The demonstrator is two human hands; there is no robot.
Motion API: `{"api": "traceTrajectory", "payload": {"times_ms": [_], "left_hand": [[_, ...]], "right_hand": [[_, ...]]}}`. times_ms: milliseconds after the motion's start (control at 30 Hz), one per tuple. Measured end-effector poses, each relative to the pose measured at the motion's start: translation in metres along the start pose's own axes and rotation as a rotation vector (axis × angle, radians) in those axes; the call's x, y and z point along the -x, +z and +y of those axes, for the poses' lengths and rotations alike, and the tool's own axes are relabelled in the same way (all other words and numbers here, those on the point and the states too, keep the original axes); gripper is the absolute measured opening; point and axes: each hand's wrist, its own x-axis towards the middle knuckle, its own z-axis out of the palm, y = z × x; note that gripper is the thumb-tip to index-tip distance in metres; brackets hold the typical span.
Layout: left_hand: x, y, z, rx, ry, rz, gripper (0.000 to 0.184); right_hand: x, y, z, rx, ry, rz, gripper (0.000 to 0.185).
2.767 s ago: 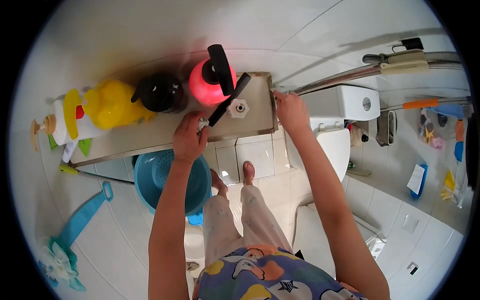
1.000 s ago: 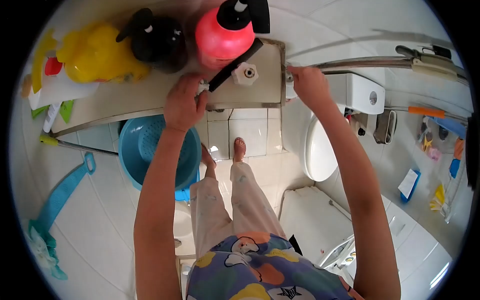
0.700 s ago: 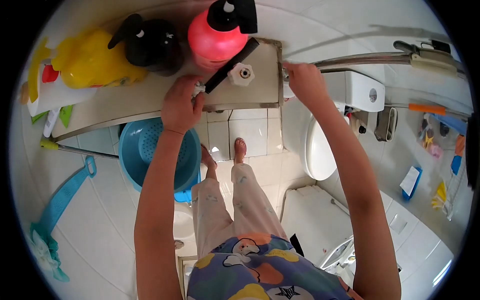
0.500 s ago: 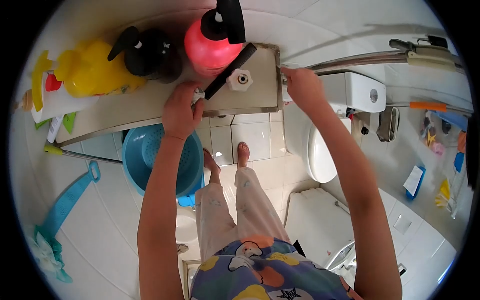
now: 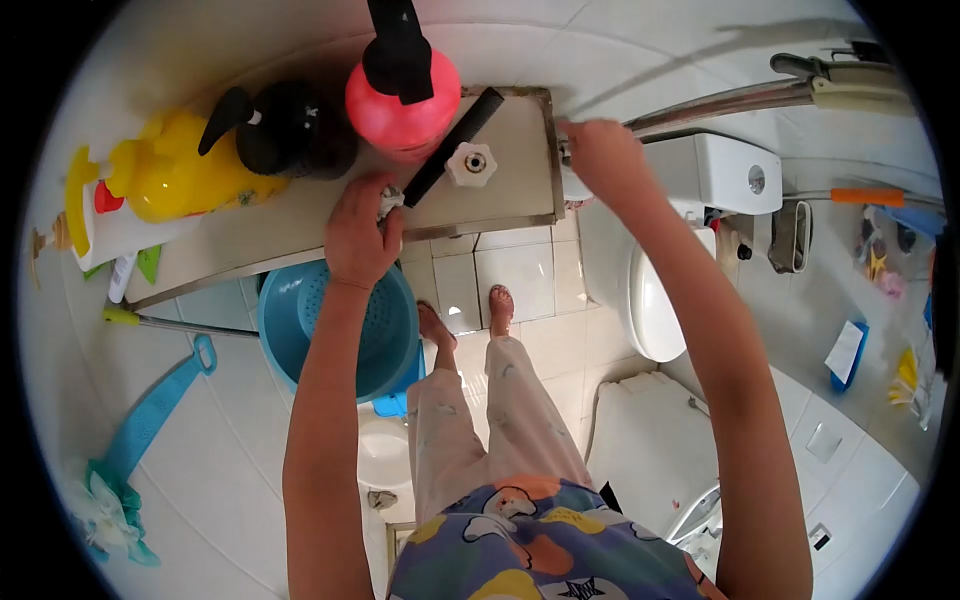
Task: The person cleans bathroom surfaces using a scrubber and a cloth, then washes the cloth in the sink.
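The left hand (image 5: 362, 235) is at the shelf's front edge, thumb and fingers closed narrowly around a small whitish piece (image 5: 391, 202) (crumpled-looking, though mostly covered by the fingers); that piece is just beside the lower end of a black comb (image 5: 453, 147), which slants across the shelf (image 5: 520, 185) towards the wall; a white scalloped knob (image 5: 471, 164) sits to the right of the comb. The right hand (image 5: 605, 165) is at the shelf's right end, its fingers drawn together near a small metallic part (image 5: 566, 152); whether they grip it I cannot tell.

Along the wall stand a pink bottle (image 5: 405, 110) with a black pump top, a black pump bottle (image 5: 290, 130) and a yellow bottle (image 5: 180, 170); the yellow one bears a printed patch (image 5: 246, 198) low on its side, too small to read; left of it is a white bottle (image 5: 125, 230) with a red mark.

Below the shelf, a blue basin (image 5: 395, 365) is partly behind the left forearm; the patterned shirt (image 5: 500, 545) shows a dark star at its lower edge.
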Motion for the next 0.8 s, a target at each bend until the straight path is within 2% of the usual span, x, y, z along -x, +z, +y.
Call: {"api": "traceTrajectory", "payload": {"times_ms": [100, 233, 333, 500, 700, 800], "left_hand": [[0.001, -0.001, 0.002, -0.001, -0.027, -0.024, 0.032], [0.000, -0.001, 0.000, -0.004, 0.021, -0.010, 0.032], [0.001, 0.000, 0.001, 0.021, 0.014, 0.003, 0.032], [0.004, 0.002, -0.001, -0.034, -0.037, 0.004, 0.031], [0.004, 0.005, 0.007, 0.001, -0.138, 0.032, 0.037], [0.008, 0.010, 0.021, 0.025, -0.214, 0.154, 0.035]], "right_hand": [[0.007, 0.003, 0.002, -0.045, -0.037, 0.052, 0.026], [0.011, 0.004, 0.003, -0.031, -0.036, -0.006, 0.026], [0.067, -0.003, 0.005, -0.070, -0.033, -0.057, 0.024], [0.162, 0.021, 0.010, -0.462, 0.201, 0.013, 0.024], [0.165, 0.016, -0.009, -0.555, 0.220, 0.088, 0.026], [0.167, 0.013, -0.012, -0.571, 0.226, 0.041, 0.026]]}}
